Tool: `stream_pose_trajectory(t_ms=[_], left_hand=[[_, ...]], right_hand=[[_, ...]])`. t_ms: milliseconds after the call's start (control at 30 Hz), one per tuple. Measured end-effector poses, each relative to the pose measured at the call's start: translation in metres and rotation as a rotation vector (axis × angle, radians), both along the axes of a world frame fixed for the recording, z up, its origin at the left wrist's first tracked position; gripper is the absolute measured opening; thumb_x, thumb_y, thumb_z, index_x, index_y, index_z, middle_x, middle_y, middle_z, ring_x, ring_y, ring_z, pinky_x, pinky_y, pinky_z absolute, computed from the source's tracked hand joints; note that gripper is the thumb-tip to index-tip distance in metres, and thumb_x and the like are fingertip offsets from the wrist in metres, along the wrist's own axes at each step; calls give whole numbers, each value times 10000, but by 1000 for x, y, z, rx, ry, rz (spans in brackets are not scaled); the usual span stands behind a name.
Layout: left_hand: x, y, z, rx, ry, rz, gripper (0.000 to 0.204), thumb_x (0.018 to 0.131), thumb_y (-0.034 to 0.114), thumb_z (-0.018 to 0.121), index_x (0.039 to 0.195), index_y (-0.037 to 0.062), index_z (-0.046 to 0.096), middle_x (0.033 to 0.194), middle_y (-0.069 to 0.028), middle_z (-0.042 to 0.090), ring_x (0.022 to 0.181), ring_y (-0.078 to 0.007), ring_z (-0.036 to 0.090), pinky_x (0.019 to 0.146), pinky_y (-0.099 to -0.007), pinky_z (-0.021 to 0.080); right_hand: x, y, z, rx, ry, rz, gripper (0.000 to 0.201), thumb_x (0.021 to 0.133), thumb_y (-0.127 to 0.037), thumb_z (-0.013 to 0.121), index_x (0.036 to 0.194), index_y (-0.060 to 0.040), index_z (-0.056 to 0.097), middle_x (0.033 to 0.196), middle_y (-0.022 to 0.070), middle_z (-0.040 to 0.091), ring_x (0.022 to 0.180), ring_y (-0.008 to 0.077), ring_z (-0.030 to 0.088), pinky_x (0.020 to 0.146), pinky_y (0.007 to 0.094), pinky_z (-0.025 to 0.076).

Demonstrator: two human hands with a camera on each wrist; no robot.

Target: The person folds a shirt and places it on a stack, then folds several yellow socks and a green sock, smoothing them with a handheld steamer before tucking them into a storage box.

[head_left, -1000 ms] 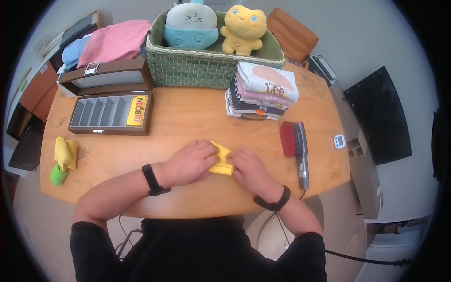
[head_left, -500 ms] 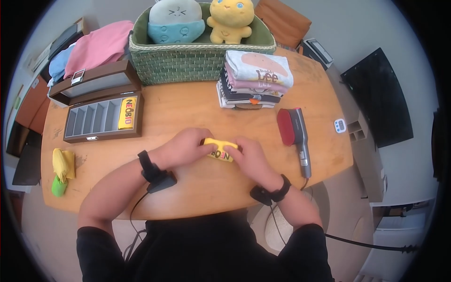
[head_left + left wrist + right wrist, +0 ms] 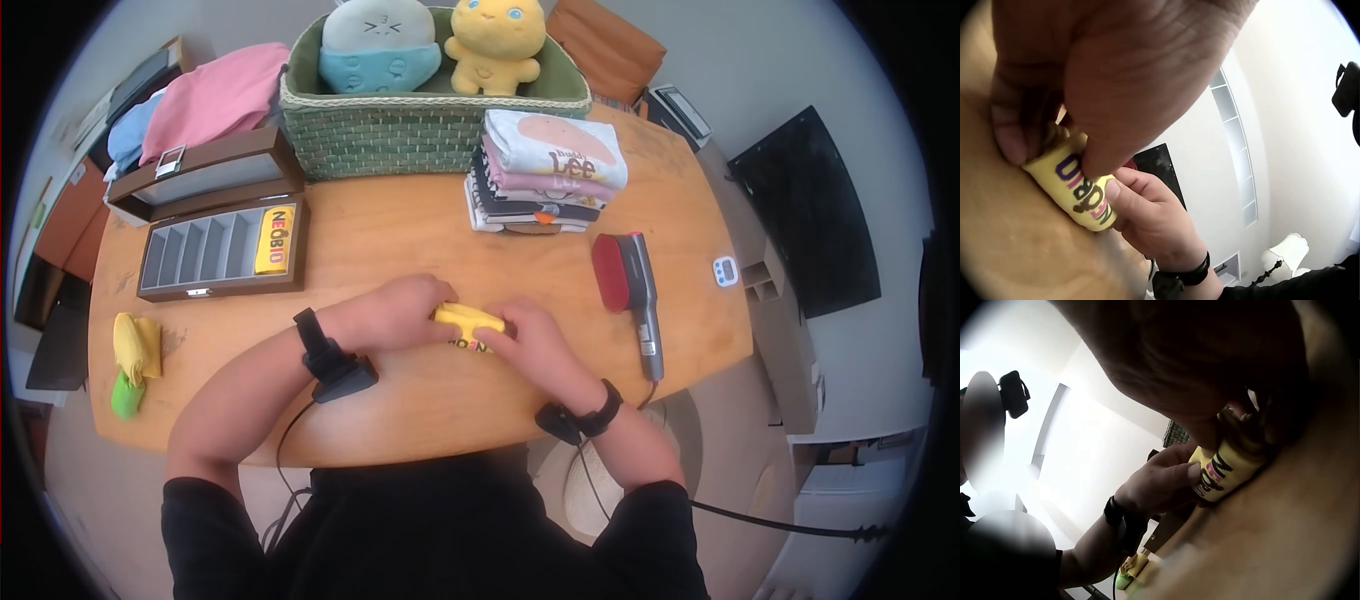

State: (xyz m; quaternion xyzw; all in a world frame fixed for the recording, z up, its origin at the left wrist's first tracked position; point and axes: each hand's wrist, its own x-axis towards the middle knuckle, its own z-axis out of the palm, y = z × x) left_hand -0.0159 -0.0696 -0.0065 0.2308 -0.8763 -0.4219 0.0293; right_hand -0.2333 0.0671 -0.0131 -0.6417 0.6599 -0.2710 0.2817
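Between both hands is a rolled yellow sock with NEOBIO lettering, low over the table. My left hand pinches one end of it, thumb on the lettered side in the left wrist view. The other end is gripped by my right hand, whose thumb presses near the letters. Part of the roll is hidden behind the fingers. A matching rolled sock stands in the rightmost compartment of a brown lidded box, its lid raised. To the left lies a loose yellow sock bundle with a green piece.
At the back stands a green woven basket holding two plush toys. A stack of folded shirts sits in front of it. On the right lie a red-and-grey hair brush with a cord and a small white timer. Pink clothing is heaped at back left.
The sock was flattened under the fingers a second ago; then its lettered side turned up. Now it has rolled so the letters face lower, toward the person. The hands stay at both ends.
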Motion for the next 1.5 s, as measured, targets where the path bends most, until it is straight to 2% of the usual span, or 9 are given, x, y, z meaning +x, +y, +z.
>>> stream_pose_trajectory(t_ms=[300, 467, 533, 633, 667, 900, 1133, 1367, 1500], left_hand=[[26, 32, -12, -177, 222, 66, 310, 900, 241, 768, 1064, -15, 708, 1059, -245, 690, 1022, -439, 659, 920, -502, 531], [63, 49, 5, -5, 146, 256, 353, 915, 229, 763, 1165, -5, 674, 1018, -241, 702, 951, -461, 667, 871, -507, 545], [83, 52, 12, -102, 300, 492, 338, 952, 233, 759, 1169, -8, 662, 972, -206, 706, 912, -397, 699, 812, -452, 559], [112, 55, 34, 1, 405, 796, 308, 963, 245, 769, 1107, -4, 657, 886, -193, 683, 794, -339, 697, 722, -420, 550], [122, 53, 29, -109, 487, 856, 277, 1014, 231, 739, 1114, -11, 649, 879, -140, 693, 765, -219, 681, 690, -351, 537], [186, 4, 15, -39, 658, 1177, 283, 1108, 219, 605, 1199, -46, 645, 943, -97, 731, 839, -133, 656, 754, -316, 538], [201, -9, 9, -177, 367, 1234, 319, 1043, 224, 652, 1266, -4, 639, 958, -222, 740, 851, -387, 725, 787, -452, 570], [197, -6, 16, -307, 232, 1202, 350, 977, 175, 704, 1260, -22, 642, 1035, -228, 737, 925, -421, 713, 836, -485, 584], [197, -7, 1, -799, 216, 988, 424, 886, 119, 764, 1274, -5, 649, 1269, -227, 671, 1115, -398, 665, 940, -466, 547]], right_hand=[[11, 4, 14, 27, 91, 158, 289, 938, -208, 789, 1117, -4, 691, 905, 161, 636, 880, 354, 622, 789, 441, 505], [36, -19, 31, 214, 0, 156, 296, 986, -192, 769, 1181, 12, 681, 1045, 149, 715, 939, 263, 706, 784, 365, 567], [58, -40, 36, 250, -563, 86, 312, 1036, -174, 729, 1254, 35, 650, 1087, 108, 728, 976, 176, 723, 805, 298, 589], [101, -89, 42, 44, -750, 227, 345, 1068, -160, 695, 1326, 54, 611, 1112, 81, 721, 962, 147, 728, 833, 264, 598], [113, -109, 45, 60, -714, 275, 366, 1055, -160, 706, 1329, 65, 613, 1135, 97, 720, 949, 155, 730, 823, 275, 597], [210, -230, 59, -156, -298, 571, 317, 986, -188, 725, 1167, 72, 726, 1017, 168, 775, 881, 210, 747, 798, 362, 577], [238, -265, 53, -18, -51, 599, 346, 1004, -214, 721, 1204, 67, 741, 964, 148, 789, 878, 190, 734, 807, 351, 576], [242, -276, 60, -3, 67, 652, 319, 990, -230, 713, 1112, 58, 771, 933, 195, 786, 853, 283, 755, 798, 407, 575], [249, -282, 54, 12, 176, 650, 326, 975, -251, 727, 1071, 58, 773, 938, 236, 771, 839, 342, 747, 797, 441, 573]])
